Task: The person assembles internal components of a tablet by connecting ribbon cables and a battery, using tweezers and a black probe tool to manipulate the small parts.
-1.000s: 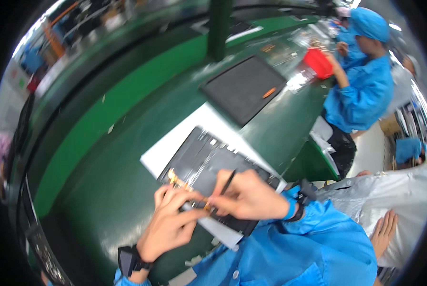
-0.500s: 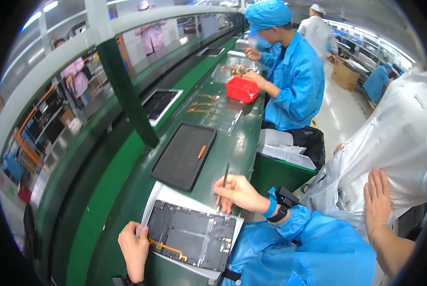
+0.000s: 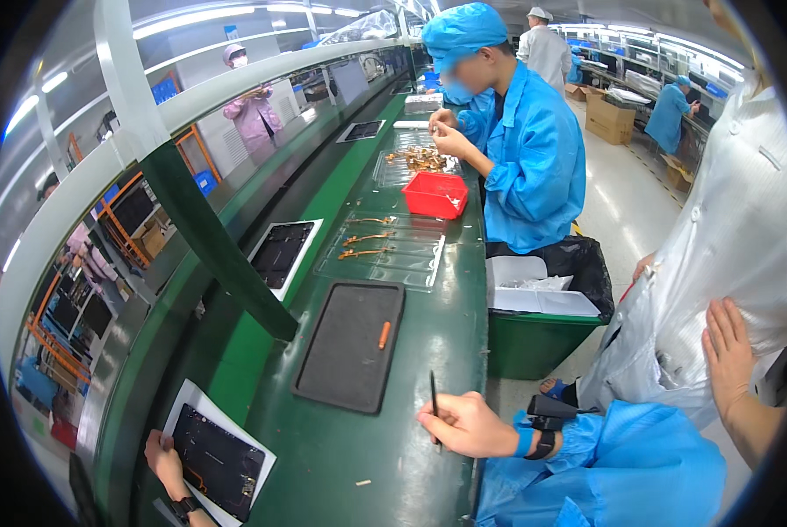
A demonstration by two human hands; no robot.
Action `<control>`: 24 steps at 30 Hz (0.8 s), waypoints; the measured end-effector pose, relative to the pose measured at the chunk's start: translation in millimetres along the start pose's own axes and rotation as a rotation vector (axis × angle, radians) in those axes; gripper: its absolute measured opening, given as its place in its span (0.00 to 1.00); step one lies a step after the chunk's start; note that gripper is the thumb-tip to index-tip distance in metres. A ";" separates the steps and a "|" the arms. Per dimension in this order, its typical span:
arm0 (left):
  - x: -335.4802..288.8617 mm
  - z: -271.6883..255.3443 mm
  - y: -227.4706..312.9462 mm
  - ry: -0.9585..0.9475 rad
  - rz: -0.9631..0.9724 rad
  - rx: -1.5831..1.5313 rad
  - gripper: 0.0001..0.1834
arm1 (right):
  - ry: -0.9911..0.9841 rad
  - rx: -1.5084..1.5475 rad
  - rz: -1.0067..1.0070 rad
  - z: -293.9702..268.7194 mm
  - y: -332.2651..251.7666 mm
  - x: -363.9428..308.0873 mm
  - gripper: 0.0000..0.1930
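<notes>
At the lower left, my left hand point(image 3: 164, 461) grips the edge of a black tablet housing point(image 3: 216, 457) together with the white sheet point(image 3: 265, 460) under it. An orange flex strip runs along the housing near that hand. Both lie tilted over the green conveyor beside the bench. My right hand point(image 3: 470, 425), with a blue band and a black strap on its wrist, is above the bench's right edge. Between its thumb and fingers it holds a thin dark stick-like tool point(image 3: 434, 402) upright; its lower end is partly hidden.
A black mat point(image 3: 349, 347) bears a small orange stick point(image 3: 384, 335). Beyond lie clear plastic trays point(image 3: 420, 256) with copper-coloured strips and a red bin point(image 3: 435, 195). A green post point(image 3: 218, 241) stands left. A co-worker in blue point(image 3: 534, 158) works ahead; another person's hand point(image 3: 731, 351) is at right.
My left hand has carried the housing and white sheet leftward from the bench onto the conveyor side. My right hand, still holding the tool, is a little lower and further right in view.
</notes>
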State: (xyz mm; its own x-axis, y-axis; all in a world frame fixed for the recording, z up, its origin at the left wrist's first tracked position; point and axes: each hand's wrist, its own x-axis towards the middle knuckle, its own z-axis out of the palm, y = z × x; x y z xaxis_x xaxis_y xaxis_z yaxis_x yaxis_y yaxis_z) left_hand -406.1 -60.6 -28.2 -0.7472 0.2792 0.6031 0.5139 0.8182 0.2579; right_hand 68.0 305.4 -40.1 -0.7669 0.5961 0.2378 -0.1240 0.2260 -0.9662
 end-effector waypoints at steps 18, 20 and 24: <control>21.3 0.9 73.3 0.093 0.051 -0.120 0.12 | -0.089 -0.119 -0.060 6.7 -9.4 7.6 0.10; -28.1 -14.8 143.4 0.064 0.146 -0.068 0.13 | -0.404 -0.109 -0.053 10.4 -26.3 28.2 0.14; -119.0 -39.9 203.8 0.070 0.468 -0.126 0.18 | -0.772 -0.141 -0.404 63.7 -58.9 82.9 0.18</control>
State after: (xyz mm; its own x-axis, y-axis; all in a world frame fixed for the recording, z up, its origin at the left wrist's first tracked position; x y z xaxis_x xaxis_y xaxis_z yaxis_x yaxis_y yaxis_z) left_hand -195.6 52.8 -17.2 -0.3960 0.5641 0.7245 0.8378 0.5450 0.0336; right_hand -28.4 292.4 30.2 -0.8987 -0.2258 0.3759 -0.4382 0.4301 -0.7893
